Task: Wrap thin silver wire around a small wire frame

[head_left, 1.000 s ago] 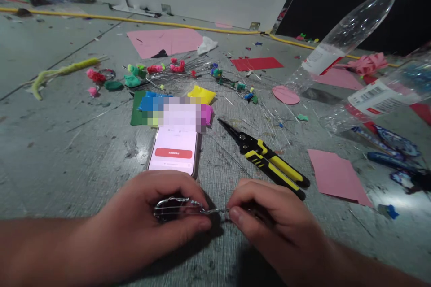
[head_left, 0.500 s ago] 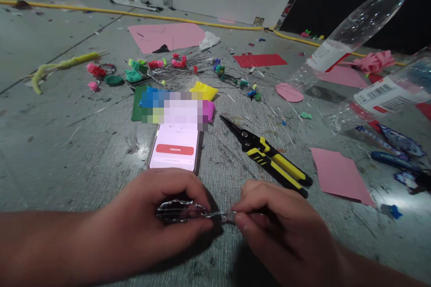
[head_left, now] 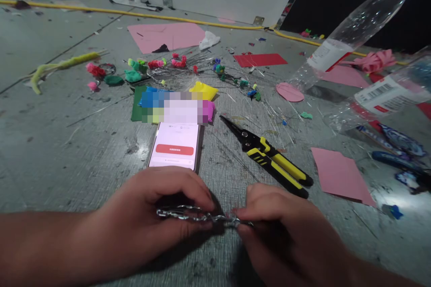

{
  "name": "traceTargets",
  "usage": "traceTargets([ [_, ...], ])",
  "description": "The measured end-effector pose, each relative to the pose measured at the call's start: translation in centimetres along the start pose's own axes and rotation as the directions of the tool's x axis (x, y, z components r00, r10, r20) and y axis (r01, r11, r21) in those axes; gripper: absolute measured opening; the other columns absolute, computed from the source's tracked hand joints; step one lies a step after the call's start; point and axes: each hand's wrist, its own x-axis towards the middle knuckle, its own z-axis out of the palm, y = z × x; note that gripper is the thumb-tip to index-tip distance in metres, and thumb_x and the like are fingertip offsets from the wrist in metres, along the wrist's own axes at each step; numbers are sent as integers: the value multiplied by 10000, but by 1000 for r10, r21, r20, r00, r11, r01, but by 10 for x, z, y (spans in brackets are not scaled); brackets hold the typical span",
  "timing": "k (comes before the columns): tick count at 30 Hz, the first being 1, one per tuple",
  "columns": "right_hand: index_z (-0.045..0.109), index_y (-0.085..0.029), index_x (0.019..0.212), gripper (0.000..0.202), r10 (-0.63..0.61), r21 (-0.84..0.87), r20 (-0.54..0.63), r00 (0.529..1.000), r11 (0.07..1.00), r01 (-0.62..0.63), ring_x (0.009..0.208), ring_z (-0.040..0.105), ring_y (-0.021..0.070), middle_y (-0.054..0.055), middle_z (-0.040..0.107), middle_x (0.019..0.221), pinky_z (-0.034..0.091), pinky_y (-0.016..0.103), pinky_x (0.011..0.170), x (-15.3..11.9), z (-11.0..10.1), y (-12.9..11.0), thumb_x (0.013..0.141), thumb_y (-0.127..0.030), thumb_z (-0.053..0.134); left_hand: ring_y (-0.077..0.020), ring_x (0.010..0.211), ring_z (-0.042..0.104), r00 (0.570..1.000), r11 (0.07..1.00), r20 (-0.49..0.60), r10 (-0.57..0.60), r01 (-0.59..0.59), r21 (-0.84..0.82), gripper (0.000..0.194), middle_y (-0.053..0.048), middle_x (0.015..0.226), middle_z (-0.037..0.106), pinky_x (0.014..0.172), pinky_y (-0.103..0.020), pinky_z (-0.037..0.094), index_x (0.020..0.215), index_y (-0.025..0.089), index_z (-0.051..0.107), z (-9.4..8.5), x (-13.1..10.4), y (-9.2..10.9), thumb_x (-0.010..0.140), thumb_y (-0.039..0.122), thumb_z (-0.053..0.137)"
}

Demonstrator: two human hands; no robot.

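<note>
I see two bare forearms reaching in, the left forearm [head_left: 43,246] almost level and the right forearm [head_left: 377,271] slanting up from the near corner. The left hand [head_left: 141,213] curls into a rounded C, forefinger arched on top, thumb [head_left: 183,231] laid along below. Facing it, the right hand [head_left: 289,222] makes a pinch, its forefinger bent above the thumb. The two hands' fingertips point toward each other, near but apart.

L hand [head_left: 138,228], R hand [head_left: 292,224] & vis. forearms [head_left: 43,246] bare
</note>
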Motion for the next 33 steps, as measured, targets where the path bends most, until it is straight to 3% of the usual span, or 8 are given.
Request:
traceTargets([
  [4,612,-232,1071,270,6,-13,13,1000,1000,-6,557,553,79,-60,591,697,429,179,512,-1,1,-1,881,-41,620,-120,747,784,998,998,-45,-33,36,57,86,25,829,843,708,-165,608,887,228,802,1,-1,1,854,150,814],
  [13,615,-230,1025,224,-45,-213,23,999,976,49,484,527,61,-88,566,626,438,164,488,-7,-1,-3,884,-62,661,-151,720,769,997,991,-65,-29,37,130,62,-9,814,825,673,-221,616,859,210,771,3,-1,-1,879,189,716],
  [18,605,-261,1039,245,-12,-220,19,1000,975,16,494,565,93,-77,583,631,528,216,538,-11,2,-3,883,-94,691,-158,727,776,998,991,-63,19,-11,130,64,-17,819,831,678,-228,617,869,212,767,2,-1,0,870,164,724],
  [27,600,-258,1033,262,-34,-203,11,999,979,36,493,564,105,-71,593,628,469,228,492,-6,1,-6,881,-51,649,-162,716,766,1000,993,-21,-2,5,117,53,-20,818,827,666,-240,621,875,205,766,2,-1,-1,890,171,728],
  [33,604,-241,1010,245,-49,-199,0,999,979,48,505,553,87,-76,580,635,503,210,550,-4,2,-5,866,-50,656,-141,732,770,1000,991,-23,19,-16,136,69,-1,823,825,684,-213,615,855,204,765,1,-2,1,871,139,747],
])
